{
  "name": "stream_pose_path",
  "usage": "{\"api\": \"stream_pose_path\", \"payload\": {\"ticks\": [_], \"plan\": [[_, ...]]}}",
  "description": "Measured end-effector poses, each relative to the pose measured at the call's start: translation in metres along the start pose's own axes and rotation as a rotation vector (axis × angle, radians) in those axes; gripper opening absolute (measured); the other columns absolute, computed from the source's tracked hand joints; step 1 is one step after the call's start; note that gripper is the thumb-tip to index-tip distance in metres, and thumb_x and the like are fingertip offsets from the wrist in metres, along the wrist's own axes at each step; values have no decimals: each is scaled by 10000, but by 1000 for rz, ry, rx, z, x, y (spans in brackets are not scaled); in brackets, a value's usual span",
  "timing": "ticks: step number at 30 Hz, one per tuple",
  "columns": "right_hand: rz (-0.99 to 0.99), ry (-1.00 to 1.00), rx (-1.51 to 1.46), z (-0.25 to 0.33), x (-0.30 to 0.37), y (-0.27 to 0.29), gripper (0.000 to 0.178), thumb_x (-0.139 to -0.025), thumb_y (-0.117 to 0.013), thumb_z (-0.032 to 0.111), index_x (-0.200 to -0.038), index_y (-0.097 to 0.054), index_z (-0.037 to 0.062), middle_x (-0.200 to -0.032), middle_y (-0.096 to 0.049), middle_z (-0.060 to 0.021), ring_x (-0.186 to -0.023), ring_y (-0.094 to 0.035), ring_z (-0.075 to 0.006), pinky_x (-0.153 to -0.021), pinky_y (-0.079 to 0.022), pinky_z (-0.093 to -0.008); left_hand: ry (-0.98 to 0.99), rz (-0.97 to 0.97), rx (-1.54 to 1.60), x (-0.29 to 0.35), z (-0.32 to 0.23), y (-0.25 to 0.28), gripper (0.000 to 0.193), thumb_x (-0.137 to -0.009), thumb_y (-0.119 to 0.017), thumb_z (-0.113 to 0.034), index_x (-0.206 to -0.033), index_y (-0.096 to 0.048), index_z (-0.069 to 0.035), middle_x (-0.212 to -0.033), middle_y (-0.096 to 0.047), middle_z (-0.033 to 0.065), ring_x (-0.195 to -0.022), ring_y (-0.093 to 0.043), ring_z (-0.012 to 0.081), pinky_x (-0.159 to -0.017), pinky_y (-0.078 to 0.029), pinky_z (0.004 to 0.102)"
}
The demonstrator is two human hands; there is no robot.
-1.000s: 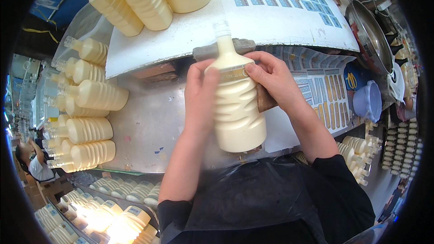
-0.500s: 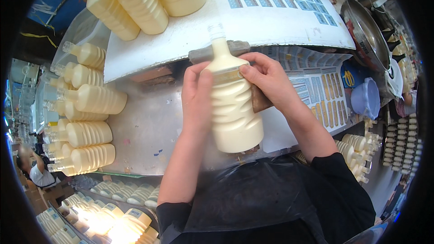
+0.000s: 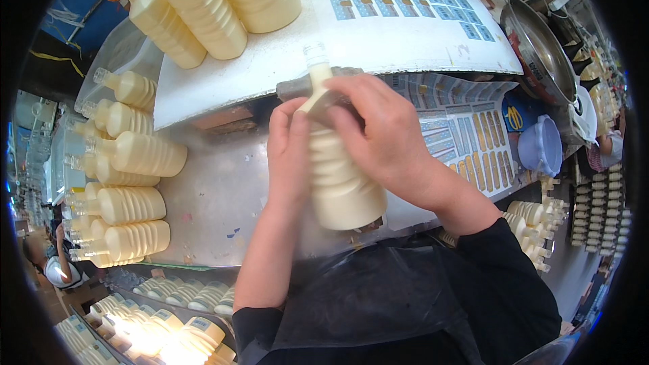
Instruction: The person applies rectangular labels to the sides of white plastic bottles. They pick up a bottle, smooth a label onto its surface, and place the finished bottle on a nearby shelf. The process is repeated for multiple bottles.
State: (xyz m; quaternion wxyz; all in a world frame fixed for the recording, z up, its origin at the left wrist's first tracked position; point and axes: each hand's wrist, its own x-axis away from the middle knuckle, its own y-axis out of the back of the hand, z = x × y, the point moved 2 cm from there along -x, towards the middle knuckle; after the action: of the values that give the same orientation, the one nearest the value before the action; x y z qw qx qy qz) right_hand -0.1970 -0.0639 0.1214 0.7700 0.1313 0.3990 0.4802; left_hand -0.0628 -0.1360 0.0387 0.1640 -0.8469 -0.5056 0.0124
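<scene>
A cream plastic bottle [image 3: 345, 192] with wavy ribbed sides and a clear threaded neck lies in front of me, neck pointing away. My left hand [image 3: 286, 149] is closed along the left side of its shoulder. Across the shoulder from the right comes my right hand [image 3: 389, 128], its fingers and thumb bent round the upper part below the neck. Motion blurs the fingertips of both hands. A dull grey patch shows between them on the bottle's shoulder, too smeared to name. Behind the neck is a grey block [image 3: 292, 89].
Cream bottles [image 3: 150, 152] line the left of the metal table [image 3: 209, 196]; more stand on a white board [image 3: 270, 74] bearing blue labels [image 3: 385, 4]. Label sheets [image 3: 483, 138] lie right, near yellow-handled scissors [image 3: 514, 119], a lilac bucket [image 3: 541, 149] and a metal pan [image 3: 539, 47].
My right hand has moved up and left across the bottle's shoulder, covering the gold-grey strip seen there before. My left hand stays on the left side.
</scene>
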Motion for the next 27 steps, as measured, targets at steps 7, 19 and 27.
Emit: {"api": "stream_pose_path", "payload": {"ticks": [7, 19, 27], "plan": [[-174, -97, 3, -32, 17, 6, 263, -922, -639, 31, -1185, -632, 28, -1055, -675, -159, -935, -675, -357, -819, -548, -412, -20, -45, -1, 5, -2, -6, 314, -1068, -544, -256, -1290, -521, -35, -1244, -590, 91, -1120, -562, 141, -988, -466, 298], [-104, 347, 21, -4, 34, 3, 318, -719, -800, -85, -991, -683, 31, -1008, -756, -128, -845, -739, -280, -711, -590, -351, 40, -166, 255, 9, -4, -5, 230, -1044, -622, -206, -1204, -583, -45, -1154, -637, 63, -1038, -606, 119, -918, -511, 287], [-128, 406, 85, -6, 39, 8, 291, -686, -777, -48, -959, -713, 30, -942, -751, -124, -820, -740, -300, -704, -578, -373, 119, -118, 416, 14, -16, -11, 265, -1056, -607, -211, -1253, -580, -36, -1132, -662, 59, -1025, -633, 125, -891, -544, 303]]}}
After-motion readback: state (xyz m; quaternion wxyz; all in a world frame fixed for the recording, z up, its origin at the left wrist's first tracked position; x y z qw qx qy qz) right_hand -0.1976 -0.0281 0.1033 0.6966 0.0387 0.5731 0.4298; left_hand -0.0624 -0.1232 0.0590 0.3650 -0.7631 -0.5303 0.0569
